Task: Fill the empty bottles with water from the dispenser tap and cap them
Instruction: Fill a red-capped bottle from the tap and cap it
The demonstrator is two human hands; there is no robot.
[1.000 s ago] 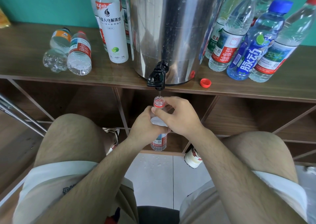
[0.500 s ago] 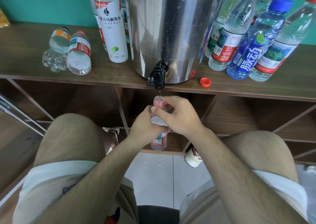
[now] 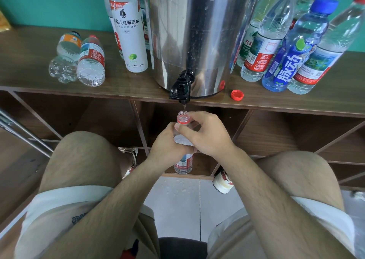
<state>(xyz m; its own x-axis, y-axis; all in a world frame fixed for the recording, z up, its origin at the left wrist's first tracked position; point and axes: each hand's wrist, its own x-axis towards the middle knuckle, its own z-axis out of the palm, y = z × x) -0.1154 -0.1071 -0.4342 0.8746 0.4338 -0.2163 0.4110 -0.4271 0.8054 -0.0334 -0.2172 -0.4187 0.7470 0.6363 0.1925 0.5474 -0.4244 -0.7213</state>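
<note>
Grips small clear plastic bottle (image 3: 183,118) with left hand (image 3: 167,146) and right hand (image 3: 209,134), fingers clamped round it, mouth under black plastic tap (image 3: 180,88) at wooden shelf's (image 3: 29,67) front edge.

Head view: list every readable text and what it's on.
"星人电解质水": tall white-labelled bottle, first character cut off.
"LIENERGY": same bottle, just below.
"4元红包": its red banner.
"240": near its base.
"脉动": blue bottle with blue cap.
"农夫": clear bottle with green-and-red label.
Unreadable, too small or blurred: labels on the two lying clear bottles, the small clear bottle held under the black tap, all fine print.
</note>
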